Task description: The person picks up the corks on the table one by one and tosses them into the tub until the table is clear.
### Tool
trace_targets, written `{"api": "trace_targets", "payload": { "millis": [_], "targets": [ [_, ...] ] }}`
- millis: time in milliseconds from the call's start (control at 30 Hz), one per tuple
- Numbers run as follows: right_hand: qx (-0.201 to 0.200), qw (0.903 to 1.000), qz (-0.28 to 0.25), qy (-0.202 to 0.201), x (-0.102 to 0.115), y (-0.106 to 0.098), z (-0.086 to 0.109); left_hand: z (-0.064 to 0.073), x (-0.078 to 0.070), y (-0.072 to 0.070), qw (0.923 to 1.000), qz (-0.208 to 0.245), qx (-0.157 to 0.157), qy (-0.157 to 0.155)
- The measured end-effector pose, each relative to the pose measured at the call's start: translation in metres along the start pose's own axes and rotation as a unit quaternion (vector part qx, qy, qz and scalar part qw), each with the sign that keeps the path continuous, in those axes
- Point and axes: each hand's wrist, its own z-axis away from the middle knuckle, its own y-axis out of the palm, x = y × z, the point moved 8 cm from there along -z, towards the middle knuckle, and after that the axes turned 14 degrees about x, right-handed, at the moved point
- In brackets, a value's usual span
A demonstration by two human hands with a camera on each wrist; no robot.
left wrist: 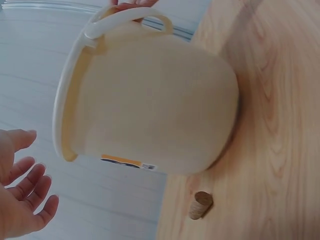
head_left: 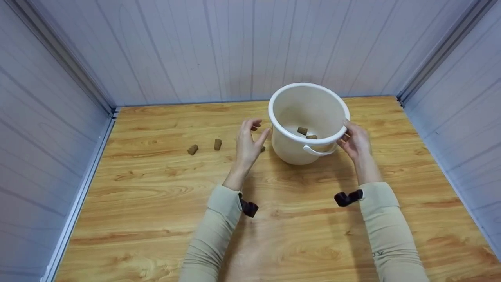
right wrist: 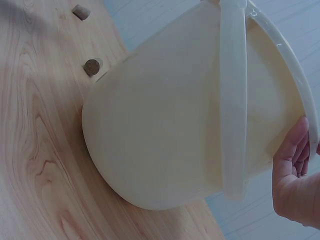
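Note:
A cream plastic bucket (head_left: 291, 150) with a white rim and a white handle stands on the wooden table, right of the middle. Two brown corks (head_left: 302, 130) lie on its bottom. My right hand (head_left: 357, 141) grips the bucket's rim at the right side, thumb below the rim on the outside. To the left of the bucket is my left hand (head_left: 247, 145), holding nothing, its fingers loosely bent and spread from the thumb. In the left wrist view a gap shows between that hand and the bucket. One cork (left wrist: 201, 205) sits on the table close to the bucket, partly hidden by my left hand in the head view.
Two more corks, a left one (head_left: 193, 149) and a right one (head_left: 218, 144), lie on the table (head_left: 156, 219) left of my left hand. A pale panelled wall (head_left: 176, 51) rises behind the table, with side walls at left and right.

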Motion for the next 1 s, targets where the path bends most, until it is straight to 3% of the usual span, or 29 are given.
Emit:
{"api": "trace_targets", "payload": {
  "millis": [600, 1000],
  "targets": [
    [0.005, 0.9999, 0.011, -0.008, 0.001, 0.0, 0.001, 0.017, 0.052, 0.02, 0.9993, 0.005, 0.013, -0.035],
    [0.003, 1.0, 0.006, -0.002, 0.001, 0.002, 0.001, 0.024, 0.089, 0.032, 0.9896, 0.006, 0.036, -0.139]
  ]
}}
